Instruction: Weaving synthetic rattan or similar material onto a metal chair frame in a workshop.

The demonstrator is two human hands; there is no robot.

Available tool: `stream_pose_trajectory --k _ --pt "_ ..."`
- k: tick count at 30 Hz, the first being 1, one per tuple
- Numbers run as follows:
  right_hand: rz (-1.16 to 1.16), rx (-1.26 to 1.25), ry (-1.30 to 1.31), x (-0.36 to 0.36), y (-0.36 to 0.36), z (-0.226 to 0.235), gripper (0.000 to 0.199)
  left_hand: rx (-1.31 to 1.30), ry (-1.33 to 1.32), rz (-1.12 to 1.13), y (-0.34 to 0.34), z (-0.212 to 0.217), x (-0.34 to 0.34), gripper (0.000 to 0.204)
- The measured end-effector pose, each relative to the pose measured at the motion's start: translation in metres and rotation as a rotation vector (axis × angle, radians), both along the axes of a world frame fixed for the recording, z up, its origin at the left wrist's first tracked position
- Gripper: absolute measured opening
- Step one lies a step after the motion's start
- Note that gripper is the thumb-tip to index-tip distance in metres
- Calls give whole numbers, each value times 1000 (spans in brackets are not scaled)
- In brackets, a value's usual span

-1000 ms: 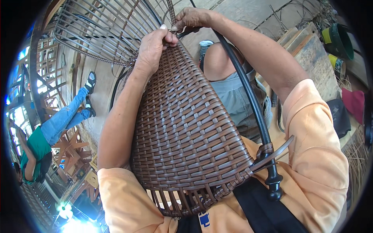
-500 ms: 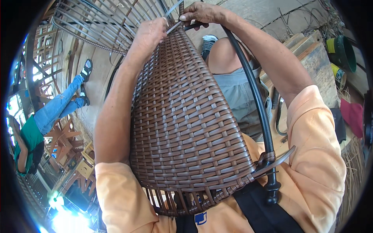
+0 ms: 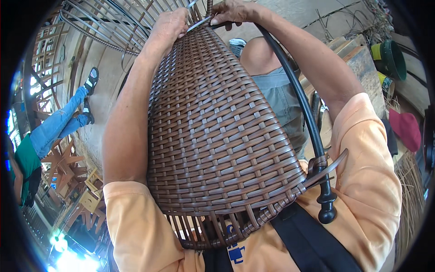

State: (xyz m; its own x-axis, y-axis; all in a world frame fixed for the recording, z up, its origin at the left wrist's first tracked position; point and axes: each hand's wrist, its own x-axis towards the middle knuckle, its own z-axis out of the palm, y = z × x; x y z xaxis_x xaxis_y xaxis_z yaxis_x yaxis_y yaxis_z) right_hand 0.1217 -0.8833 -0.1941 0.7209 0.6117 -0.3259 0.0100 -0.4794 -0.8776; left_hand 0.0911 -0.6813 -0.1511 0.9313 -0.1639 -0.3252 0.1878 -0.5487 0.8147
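Note:
A brown woven wicker panel (image 3: 217, 127) of flat synthetic strips lies against my chest and stretches away from me, on a black tubular frame (image 3: 301, 95). At its far end my left hand (image 3: 168, 29) is closed, its fingertips on a pale flat wicker strip (image 3: 199, 22). Across from it, my right hand (image 3: 233, 11) is closed at the corner by the black tube, thumb and fingers pinching the same strip. Unwoven strands (image 3: 108, 22) fan out beyond the left hand. One loose strip end (image 3: 335, 163) sticks out at the near right corner.
To the left, a person in jeans (image 3: 59, 122) is on the floor side, near brown star-shaped pieces (image 3: 63, 163). At the right stand a dark green bucket (image 3: 392, 59) and a wooden board (image 3: 362, 68). A maroon cap (image 3: 404, 129) lies by dry stalks (image 3: 414, 195).
My left hand has moved slightly left and away from the right hand, showing more of the strip between them. The view has shifted a little; the panel's near end sits further right.

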Motion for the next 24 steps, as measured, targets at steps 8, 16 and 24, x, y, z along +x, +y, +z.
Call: stream_pose_trajectory --k 8,16,24 --pt "99 -89 -99 11 10 -19 24 -41 -121 -173 13 -10 -2 27" --pt "1 -46 -395 4 -1 -28 37 347 -259 -199 -16 29 -7 42" --pt "-162 59 -235 0 5 -17 32 221 -314 -283 -6 38 -15 42"
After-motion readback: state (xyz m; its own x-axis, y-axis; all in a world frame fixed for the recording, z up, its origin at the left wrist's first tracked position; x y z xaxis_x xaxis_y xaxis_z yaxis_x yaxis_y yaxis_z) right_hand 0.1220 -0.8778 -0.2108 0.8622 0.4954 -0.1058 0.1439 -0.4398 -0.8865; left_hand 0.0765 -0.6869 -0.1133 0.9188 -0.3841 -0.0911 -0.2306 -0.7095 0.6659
